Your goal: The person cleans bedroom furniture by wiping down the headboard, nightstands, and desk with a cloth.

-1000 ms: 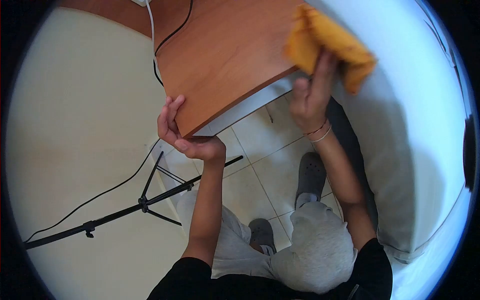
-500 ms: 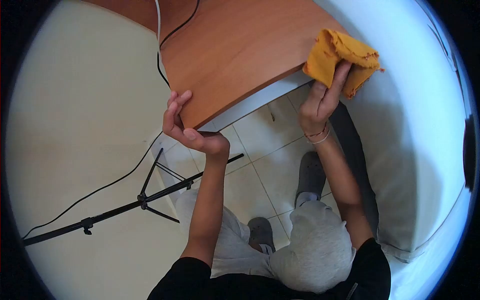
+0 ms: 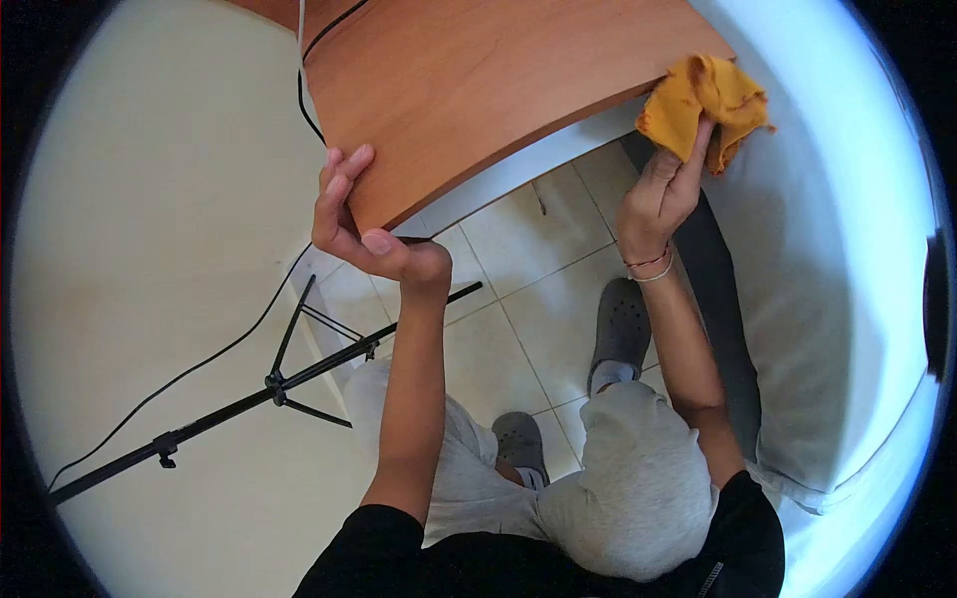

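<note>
A folded yellow-orange cloth (image 3: 703, 105) with frayed edges is pinched in my right hand (image 3: 663, 199), at the right end of the wooden tabletop's front edge. My left hand (image 3: 364, 224) grips the near left corner of the brown wooden tabletop (image 3: 498, 90). Its fingertips rest at the left edge and the thumb lies along the front edge. Part of that palm is hidden beneath the board. A thin bracelet circles my right wrist.
A black tripod stand (image 3: 274, 384) leans at the left by the pale wall. White and black cables (image 3: 304, 90) run over the table's left side. A light-coloured padded surface (image 3: 797, 329) lies at the right. Tiled floor (image 3: 488, 349) shows below, with my grey clogs (image 3: 623, 324).
The cloth in my right hand has moved slightly right along the table edge, and its folds have shifted. My left hand keeps its grip on the corner. The whole view has shifted a little.
</note>
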Available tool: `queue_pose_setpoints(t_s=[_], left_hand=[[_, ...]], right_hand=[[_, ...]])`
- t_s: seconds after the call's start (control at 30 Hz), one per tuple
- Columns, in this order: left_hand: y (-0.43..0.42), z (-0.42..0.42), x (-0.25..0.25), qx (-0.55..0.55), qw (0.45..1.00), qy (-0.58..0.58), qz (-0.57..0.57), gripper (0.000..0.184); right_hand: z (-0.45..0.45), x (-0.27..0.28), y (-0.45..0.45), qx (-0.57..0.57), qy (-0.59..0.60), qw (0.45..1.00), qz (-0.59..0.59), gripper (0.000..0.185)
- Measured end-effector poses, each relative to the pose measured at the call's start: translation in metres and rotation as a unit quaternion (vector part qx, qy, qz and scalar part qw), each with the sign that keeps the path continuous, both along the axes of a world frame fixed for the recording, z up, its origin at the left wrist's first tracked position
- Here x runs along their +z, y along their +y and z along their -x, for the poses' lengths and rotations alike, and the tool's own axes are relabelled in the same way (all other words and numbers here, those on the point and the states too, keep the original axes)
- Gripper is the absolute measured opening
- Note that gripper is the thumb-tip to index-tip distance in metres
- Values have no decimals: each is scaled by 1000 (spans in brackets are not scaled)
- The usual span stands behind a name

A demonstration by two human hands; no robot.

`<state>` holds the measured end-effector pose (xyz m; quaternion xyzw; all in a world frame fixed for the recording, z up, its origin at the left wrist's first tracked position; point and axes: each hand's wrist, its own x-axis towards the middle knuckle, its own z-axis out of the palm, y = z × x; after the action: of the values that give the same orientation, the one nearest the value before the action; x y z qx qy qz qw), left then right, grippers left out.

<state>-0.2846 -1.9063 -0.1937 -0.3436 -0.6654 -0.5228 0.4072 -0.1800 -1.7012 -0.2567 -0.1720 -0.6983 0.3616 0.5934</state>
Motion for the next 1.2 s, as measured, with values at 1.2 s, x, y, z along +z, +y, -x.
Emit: queue_pose_setpoints(t_s=[1.2], left_hand=[[-10, 8, -4, -87, 996, -3, -25, 45]], right_hand=[[1, -41, -35, 32, -79, 986, -143, 47]])
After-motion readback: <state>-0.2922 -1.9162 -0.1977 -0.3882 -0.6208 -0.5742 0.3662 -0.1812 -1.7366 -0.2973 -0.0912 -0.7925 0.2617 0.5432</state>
